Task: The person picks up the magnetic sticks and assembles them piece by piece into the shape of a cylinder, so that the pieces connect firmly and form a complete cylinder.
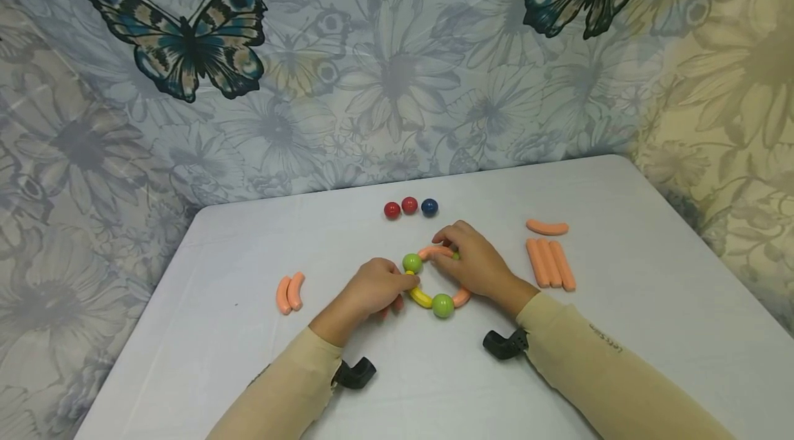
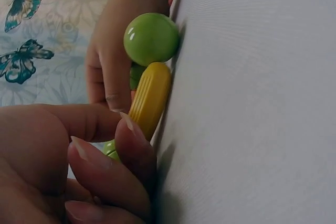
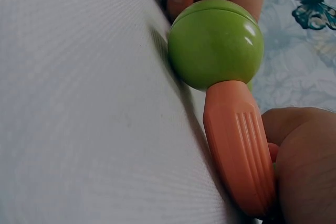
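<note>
A ring of glossy balls and curved rods lies on the table. My left hand (image 1: 375, 286) pinches the yellow curved rod (image 1: 420, 298) on the ring's left side, thumb and fingers at its far end. At the far side, my right hand (image 1: 474, 261) holds the orange curved rod (image 1: 432, 251) between thumb and fingers. One green ball (image 1: 443, 305) joins the yellow rod to a nearer orange rod (image 3: 239, 145). Another green ball (image 1: 412, 263) sits at the far left of the ring. A third green ball (image 1: 455, 256) is mostly hidden by my right hand.
Two red balls (image 1: 392, 210) and a blue ball (image 1: 429, 207) stand behind the ring. Two short curved orange rods (image 1: 283, 295) lie at left. Straight orange rods (image 1: 550, 263) and one curved orange rod (image 1: 547, 227) lie at right on the white table (image 1: 205, 330).
</note>
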Demonstrator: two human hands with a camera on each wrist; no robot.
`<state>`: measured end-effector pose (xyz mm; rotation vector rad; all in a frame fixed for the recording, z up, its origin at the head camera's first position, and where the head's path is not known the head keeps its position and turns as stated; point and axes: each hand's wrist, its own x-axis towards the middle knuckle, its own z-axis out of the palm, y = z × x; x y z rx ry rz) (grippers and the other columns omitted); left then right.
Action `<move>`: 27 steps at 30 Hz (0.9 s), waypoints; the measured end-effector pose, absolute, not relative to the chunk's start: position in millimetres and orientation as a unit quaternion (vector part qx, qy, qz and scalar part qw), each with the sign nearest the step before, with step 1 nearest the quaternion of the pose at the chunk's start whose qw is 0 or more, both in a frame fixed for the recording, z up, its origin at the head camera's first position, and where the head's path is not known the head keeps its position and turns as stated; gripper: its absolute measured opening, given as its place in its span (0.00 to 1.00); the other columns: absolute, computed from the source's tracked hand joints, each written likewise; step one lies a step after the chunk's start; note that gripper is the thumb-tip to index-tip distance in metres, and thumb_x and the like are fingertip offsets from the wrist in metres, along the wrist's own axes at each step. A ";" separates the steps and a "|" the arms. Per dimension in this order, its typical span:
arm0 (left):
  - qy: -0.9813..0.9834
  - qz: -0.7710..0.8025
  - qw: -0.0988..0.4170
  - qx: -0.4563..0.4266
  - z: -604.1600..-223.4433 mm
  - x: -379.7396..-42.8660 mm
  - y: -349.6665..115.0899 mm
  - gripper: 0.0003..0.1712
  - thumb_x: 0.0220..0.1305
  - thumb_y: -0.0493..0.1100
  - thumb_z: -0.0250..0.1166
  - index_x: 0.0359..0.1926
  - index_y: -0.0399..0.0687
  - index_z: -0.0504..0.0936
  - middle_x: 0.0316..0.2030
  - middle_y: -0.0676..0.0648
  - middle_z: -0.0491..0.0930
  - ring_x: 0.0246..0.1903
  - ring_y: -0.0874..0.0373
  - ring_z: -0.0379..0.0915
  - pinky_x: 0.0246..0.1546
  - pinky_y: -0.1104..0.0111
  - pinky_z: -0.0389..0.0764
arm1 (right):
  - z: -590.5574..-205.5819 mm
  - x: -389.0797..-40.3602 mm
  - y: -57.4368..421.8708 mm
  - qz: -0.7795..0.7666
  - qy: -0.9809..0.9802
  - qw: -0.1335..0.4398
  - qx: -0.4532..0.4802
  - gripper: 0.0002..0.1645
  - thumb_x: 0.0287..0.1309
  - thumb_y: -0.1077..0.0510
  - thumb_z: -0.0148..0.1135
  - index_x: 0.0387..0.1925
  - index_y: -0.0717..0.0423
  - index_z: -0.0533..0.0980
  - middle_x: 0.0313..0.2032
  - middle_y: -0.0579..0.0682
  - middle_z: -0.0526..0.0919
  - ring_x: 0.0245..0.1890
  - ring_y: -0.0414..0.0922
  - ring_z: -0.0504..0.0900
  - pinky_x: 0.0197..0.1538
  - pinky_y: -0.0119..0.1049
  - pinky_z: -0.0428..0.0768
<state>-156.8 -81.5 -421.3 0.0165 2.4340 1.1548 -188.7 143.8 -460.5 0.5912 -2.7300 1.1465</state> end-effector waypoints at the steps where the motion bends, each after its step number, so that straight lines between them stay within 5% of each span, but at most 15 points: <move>1: 0.882 0.418 0.218 0.004 -421.8 -156.9 -81.2 0.18 0.71 0.51 0.69 0.31 0.41 0.81 0.19 0.46 0.83 0.12 0.57 0.67 0.15 0.67 0.64 | -459.9 -189.0 143.6 0.380 -0.902 0.059 0.195 0.14 0.71 0.55 0.75 0.52 0.56 0.85 0.43 0.48 0.80 0.43 0.47 0.79 0.48 0.47 0.79; 9: 0.880 0.420 0.221 0.001 -422.7 -157.9 -81.3 0.20 0.72 0.53 0.69 0.31 0.41 0.82 0.19 0.46 0.82 0.12 0.57 0.67 0.15 0.67 0.65 | -441.4 -183.7 157.2 0.347 -0.913 0.003 0.216 0.19 0.75 0.48 0.71 0.59 0.54 0.84 0.50 0.48 0.80 0.47 0.47 0.79 0.53 0.50 0.80; 14: 0.886 0.416 0.207 0.000 -423.2 -160.9 -83.5 0.18 0.72 0.52 0.69 0.31 0.42 0.82 0.19 0.46 0.81 0.12 0.57 0.66 0.15 0.67 0.65 | -432.7 -179.4 185.4 0.370 -0.894 -0.043 0.250 0.18 0.76 0.55 0.70 0.62 0.52 0.82 0.54 0.48 0.80 0.47 0.46 0.79 0.52 0.49 0.80; 19: 0.902 0.399 0.165 -0.007 -422.8 -166.2 -91.1 0.17 0.72 0.50 0.70 0.31 0.43 0.81 0.20 0.47 0.81 0.12 0.58 0.66 0.15 0.68 0.67 | -433.9 -180.2 199.0 0.407 -0.873 -0.065 0.262 0.17 0.74 0.62 0.70 0.60 0.51 0.83 0.52 0.45 0.82 0.44 0.46 0.79 0.49 0.43 0.80; 27: 0.910 0.389 0.141 -0.019 -419.1 -173.4 -107.5 0.17 0.70 0.50 0.74 0.32 0.44 0.81 0.21 0.47 0.82 0.15 0.58 0.68 0.18 0.68 0.68 | -438.7 -179.0 183.5 0.421 -0.865 -0.069 0.266 0.14 0.75 0.55 0.72 0.57 0.51 0.85 0.46 0.43 0.84 0.39 0.44 0.80 0.44 0.41 0.80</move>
